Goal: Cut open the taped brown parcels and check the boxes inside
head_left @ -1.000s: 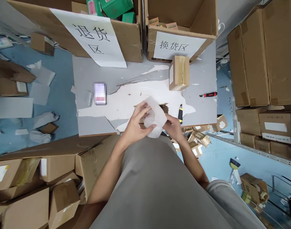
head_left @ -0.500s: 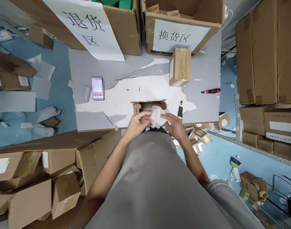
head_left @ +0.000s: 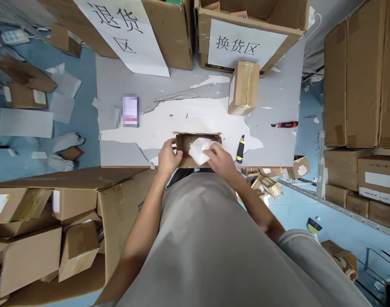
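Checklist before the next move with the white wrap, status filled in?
1. Right hand on the white wrap: ok, at its right side.
2. Left hand at the open carton: ok, at its left end.
3. Wrap over the carton's opening: ok.
4. Wrap touching the carton's bottom: cannot tell, the view from above hides it.
5. Yellow-black cutter apart from both hands: ok, on the table right of the right hand.
6. Table covering intact: not ok, torn.

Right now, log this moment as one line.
left grip: at left side of open box | right grip: holding crumpled white wrapping at box opening | yellow-black cutter: right of box
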`<state>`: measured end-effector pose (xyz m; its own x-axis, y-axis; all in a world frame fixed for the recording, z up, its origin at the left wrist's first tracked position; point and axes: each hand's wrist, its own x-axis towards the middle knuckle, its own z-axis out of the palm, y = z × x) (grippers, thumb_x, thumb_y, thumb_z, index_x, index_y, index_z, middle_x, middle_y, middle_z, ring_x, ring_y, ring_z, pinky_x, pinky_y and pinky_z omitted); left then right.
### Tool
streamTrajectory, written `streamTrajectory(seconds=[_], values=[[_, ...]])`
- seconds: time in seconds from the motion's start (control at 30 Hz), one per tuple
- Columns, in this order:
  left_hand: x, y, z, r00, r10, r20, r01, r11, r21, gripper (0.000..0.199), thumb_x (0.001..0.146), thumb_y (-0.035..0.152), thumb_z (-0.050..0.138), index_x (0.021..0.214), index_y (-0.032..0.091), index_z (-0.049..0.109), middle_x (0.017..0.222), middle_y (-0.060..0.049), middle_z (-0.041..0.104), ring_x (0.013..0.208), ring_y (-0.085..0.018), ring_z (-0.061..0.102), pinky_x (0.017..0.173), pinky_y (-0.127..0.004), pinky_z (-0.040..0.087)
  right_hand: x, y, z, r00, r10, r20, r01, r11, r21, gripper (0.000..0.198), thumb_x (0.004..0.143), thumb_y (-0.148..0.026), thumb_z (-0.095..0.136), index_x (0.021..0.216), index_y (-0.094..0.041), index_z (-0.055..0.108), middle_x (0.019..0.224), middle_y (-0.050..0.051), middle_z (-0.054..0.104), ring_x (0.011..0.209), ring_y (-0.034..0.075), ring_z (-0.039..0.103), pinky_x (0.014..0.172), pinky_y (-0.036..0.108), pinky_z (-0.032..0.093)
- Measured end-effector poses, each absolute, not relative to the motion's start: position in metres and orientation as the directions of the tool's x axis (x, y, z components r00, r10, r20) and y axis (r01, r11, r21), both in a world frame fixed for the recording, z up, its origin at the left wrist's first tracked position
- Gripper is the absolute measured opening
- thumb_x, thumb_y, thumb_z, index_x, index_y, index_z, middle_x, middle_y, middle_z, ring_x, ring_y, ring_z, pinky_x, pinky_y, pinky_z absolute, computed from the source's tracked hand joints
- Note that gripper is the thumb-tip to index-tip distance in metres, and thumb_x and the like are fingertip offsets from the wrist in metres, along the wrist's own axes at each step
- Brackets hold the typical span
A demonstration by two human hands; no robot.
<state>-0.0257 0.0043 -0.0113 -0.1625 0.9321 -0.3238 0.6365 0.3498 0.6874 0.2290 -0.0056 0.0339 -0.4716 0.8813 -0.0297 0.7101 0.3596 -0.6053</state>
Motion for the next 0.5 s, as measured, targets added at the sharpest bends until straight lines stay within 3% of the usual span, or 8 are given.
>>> streamTrajectory(seconds=[0.1, 0.23, 0.3, 0.37, 0.43, 0.5], values=[[-0.032, 0.000, -0.012, -0.190, 0.918, -0.349, 0.523, 0.395, 0.755, 0.048, 0.087, 0.018, 0.066, 0.135, 0.019, 0.069, 0.140, -0.016, 0.080, 0.113, -0.032, 0.081, 0.104, -0.048, 0.067, 0.199, 0.016, 0.014, -0.563, 0.802, -0.200, 0.769, 0.418, -0.484, 0.038, 0.116, -0.010, 0.047, 0.131, -0.020, 0.080, 0.130, 0.016, 0.075, 0.114, 0.028, 0.072, 0.104, 0.038, 0.059], [-0.033, -0.007, -0.020, -0.229, 0.903, -0.364, 0.434, 0.429, 0.792, 0.050, 0.088, 0.024, 0.067, 0.138, 0.017, 0.069, 0.149, -0.019, 0.077, 0.118, -0.030, 0.081, 0.101, -0.044, 0.068, 0.181, 0.029, -0.001, -0.473, 0.801, -0.367, 0.848, 0.301, -0.436, 0.052, 0.105, 0.004, 0.055, 0.151, -0.014, 0.072, 0.130, 0.022, 0.079, 0.117, 0.030, 0.075, 0.106, 0.041, 0.059], [-0.036, -0.013, -0.026, -0.240, 0.899, -0.366, 0.381, 0.434, 0.816, 0.049, 0.091, 0.027, 0.068, 0.139, 0.017, 0.069, 0.150, -0.020, 0.076, 0.124, -0.030, 0.080, 0.107, -0.045, 0.067, 0.194, 0.020, -0.001, -0.475, 0.831, -0.291, 0.812, 0.286, -0.509, 0.051, 0.110, -0.003, 0.057, 0.158, -0.017, 0.069, 0.127, 0.019, 0.082, 0.113, 0.028, 0.076, 0.106, 0.040, 0.060], [-0.042, -0.020, -0.035, -0.249, 0.897, -0.366, 0.323, 0.433, 0.842, 0.047, 0.095, 0.033, 0.072, 0.139, 0.017, 0.069, 0.150, -0.020, 0.076, 0.129, -0.030, 0.079, 0.114, -0.047, 0.064, 0.223, 0.005, -0.001, -0.453, 0.882, -0.132, 0.736, 0.286, -0.613, 0.042, 0.118, -0.023, 0.055, 0.157, -0.020, 0.070, 0.128, 0.016, 0.083, 0.115, 0.028, 0.077, 0.109, 0.039, 0.060], [-0.050, -0.027, -0.047, -0.245, 0.897, -0.368, 0.253, 0.425, 0.869, 0.048, 0.098, 0.042, 0.076, 0.139, 0.018, 0.070, 0.150, -0.019, 0.076, 0.136, -0.030, 0.076, 0.121, -0.049, 0.061, 0.262, -0.010, -0.010, -0.275, 0.961, -0.024, 0.685, 0.179, -0.706, 0.040, 0.121, -0.035, 0.049, 0.150, -0.023, 0.074, 0.134, 0.014, 0.083, 0.121, 0.028, 0.077, 0.116, 0.042, 0.060], [-0.056, -0.033, -0.064, -0.238, 0.889, -0.392, 0.141, 0.431, 0.891, 0.051, 0.103, 0.054, 0.074, 0.140, 0.020, 0.070, 0.151, -0.020, 0.075, 0.141, -0.031, 0.074, 0.125, -0.051, 0.058, 0.299, -0.022, -0.031, -0.083, 0.995, -0.059, 0.661, 0.011, -0.750, 0.042, 0.119, -0.040, 0.049, 0.146, -0.023, 0.076, 0.135, 0.014, 0.083, 0.112, 0.028, 0.080, 0.113, 0.044, 0.064]])
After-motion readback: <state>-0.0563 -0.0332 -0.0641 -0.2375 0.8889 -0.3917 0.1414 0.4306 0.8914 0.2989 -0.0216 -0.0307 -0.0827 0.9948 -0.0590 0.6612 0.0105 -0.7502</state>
